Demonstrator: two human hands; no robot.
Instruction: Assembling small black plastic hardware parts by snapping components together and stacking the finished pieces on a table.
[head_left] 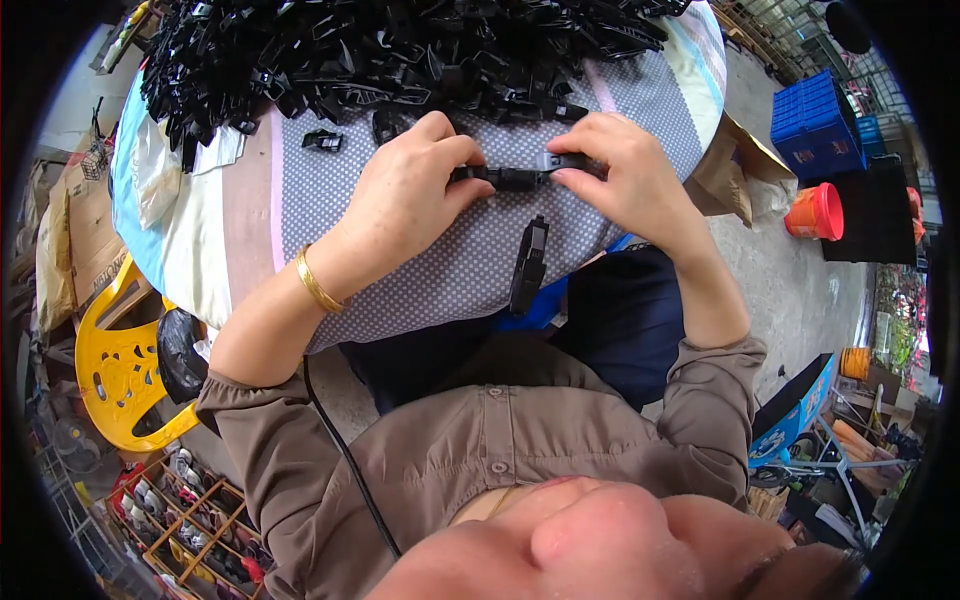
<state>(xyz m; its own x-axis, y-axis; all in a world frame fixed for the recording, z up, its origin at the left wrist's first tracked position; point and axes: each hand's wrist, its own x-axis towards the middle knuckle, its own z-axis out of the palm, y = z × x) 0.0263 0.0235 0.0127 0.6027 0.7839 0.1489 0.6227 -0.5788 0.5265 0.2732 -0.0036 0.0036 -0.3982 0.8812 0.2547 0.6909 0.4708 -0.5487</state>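
Note:
Between my two hands, just above the dotted tablecloth, is a black plastic part (pixel 516 180). My left hand (pixel 425 185) pinches its left end between thumb and fingers. At its right end, my right hand (pixel 620 170) grips the part the same way; the fingers hide both ends. Nearer to me, a long black plastic piece (pixel 530 262) lies by the table's front edge. A small black piece (pixel 322 140) rests left of my left hand. Beyond both hands rises a large heap of black plastic pieces (pixel 400 60).
The round table has a striped and dotted cloth (pixel 250 200). A clear plastic bag (pixel 157 170) lies at its left side. A yellow chair (pixel 120 370) stands to the left, a red bucket (pixel 815 211) and a blue crate (pixel 815 125) to the right. A black cable (pixel 350 460) hangs beside me.

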